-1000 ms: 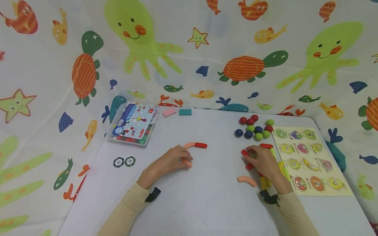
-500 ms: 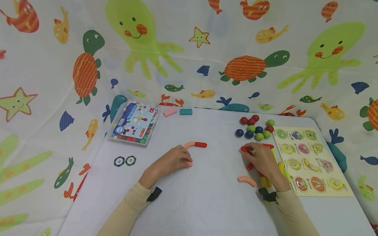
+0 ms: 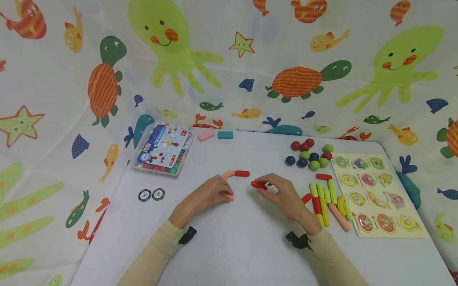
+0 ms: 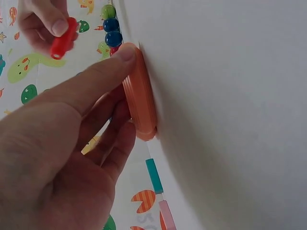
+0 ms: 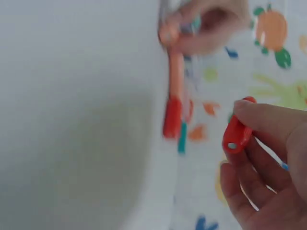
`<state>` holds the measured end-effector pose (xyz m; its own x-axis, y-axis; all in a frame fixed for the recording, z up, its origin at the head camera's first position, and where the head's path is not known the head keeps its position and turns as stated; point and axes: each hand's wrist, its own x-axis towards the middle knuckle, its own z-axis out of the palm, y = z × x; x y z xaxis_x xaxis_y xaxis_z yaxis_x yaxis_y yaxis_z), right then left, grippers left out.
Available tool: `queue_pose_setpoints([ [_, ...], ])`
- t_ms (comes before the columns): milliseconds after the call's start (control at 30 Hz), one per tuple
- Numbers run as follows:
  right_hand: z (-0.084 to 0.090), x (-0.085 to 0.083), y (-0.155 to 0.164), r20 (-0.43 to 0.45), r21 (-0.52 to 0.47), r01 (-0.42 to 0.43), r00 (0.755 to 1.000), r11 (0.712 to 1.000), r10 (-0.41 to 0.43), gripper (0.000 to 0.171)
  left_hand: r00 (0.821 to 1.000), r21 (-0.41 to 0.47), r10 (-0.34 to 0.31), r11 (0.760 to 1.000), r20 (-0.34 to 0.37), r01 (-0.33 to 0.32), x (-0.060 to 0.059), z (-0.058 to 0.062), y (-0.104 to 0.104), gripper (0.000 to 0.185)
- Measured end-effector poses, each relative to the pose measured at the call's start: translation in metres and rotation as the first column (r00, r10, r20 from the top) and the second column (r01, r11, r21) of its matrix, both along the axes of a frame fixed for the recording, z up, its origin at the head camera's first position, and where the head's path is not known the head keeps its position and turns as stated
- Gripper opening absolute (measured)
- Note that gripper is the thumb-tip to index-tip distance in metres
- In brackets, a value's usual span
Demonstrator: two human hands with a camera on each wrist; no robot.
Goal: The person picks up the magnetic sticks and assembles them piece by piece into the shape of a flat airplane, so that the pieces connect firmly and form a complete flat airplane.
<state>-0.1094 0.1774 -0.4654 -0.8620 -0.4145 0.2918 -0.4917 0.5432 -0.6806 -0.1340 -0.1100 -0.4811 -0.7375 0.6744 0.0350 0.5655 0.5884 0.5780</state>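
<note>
On the white table (image 3: 232, 246) my left hand (image 3: 226, 193) holds the near end of an orange curved piece (image 3: 227, 179), fingers curled round it (image 4: 139, 103). Its far end meets a short red stick (image 3: 242, 173). Just right of that, my right hand (image 3: 264, 186) pinches another red stick (image 3: 258, 185) between thumb and fingers, slightly above the table. The right wrist view shows this red stick (image 5: 236, 132) in my fingertips, apart from the blurred orange and red chain (image 5: 172, 103). The left wrist view also shows the pinched red stick (image 4: 62, 40).
A pile of green, yellow, red and salmon sticks (image 3: 323, 198) lies right of my right hand. Behind it are several coloured balls (image 3: 309, 155) and a peg puzzle board (image 3: 375, 194). A clear bead box (image 3: 162, 151), two chips (image 3: 151, 195), pink block (image 3: 205, 136) and teal block (image 3: 225, 135) lie left and back.
My right hand left the stick pile and moved left with a red stick, close to the orange and red chain. The left hand has stayed on the orange piece.
</note>
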Motion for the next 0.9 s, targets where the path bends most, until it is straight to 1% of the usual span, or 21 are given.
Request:
queue_pose_setpoints([
  [167, -0.016, 0.000, -0.028, 0.039, 0.057, -0.061, 0.998, 0.997, 0.059, 0.029, 1.000, 0.001, -0.010, 1.000, -0.025, 0.010, -0.001, -0.003, 0.000, 0.019],
  [300, -0.024, 0.001, -0.040, 0.077, 0.090, -0.101, 0.993, 0.991, 0.094, 0.024, 1.000, 0.012, -0.015, 1.000, -0.028, 0.015, -0.001, -0.005, 0.000, 0.019],
  [400, -0.028, 0.002, -0.046, 0.092, 0.123, -0.121, 0.990, 0.985, 0.110, 0.023, 1.000, 0.021, -0.002, 1.000, -0.024, 0.003, -0.001, -0.005, -0.001, 0.017],
  [567, -0.030, 0.002, -0.051, 0.087, 0.182, -0.119, 0.991, 0.976, 0.105, 0.022, 1.000, 0.024, 0.004, 1.000, -0.023, -0.004, -0.001, -0.004, -0.002, 0.017],
  [767, -0.029, 0.001, -0.052, 0.089, 0.203, -0.121, 0.990, 0.972, 0.105, 0.023, 1.000, 0.025, 0.005, 1.000, -0.022, -0.004, -0.001, -0.003, -0.001, 0.018],
  [900, -0.027, 0.001, -0.053, 0.092, 0.191, -0.132, 0.989, 0.973, 0.117, 0.023, 1.000, 0.030, 0.007, 1.000, -0.022, -0.007, -0.001, -0.003, 0.000, 0.017],
])
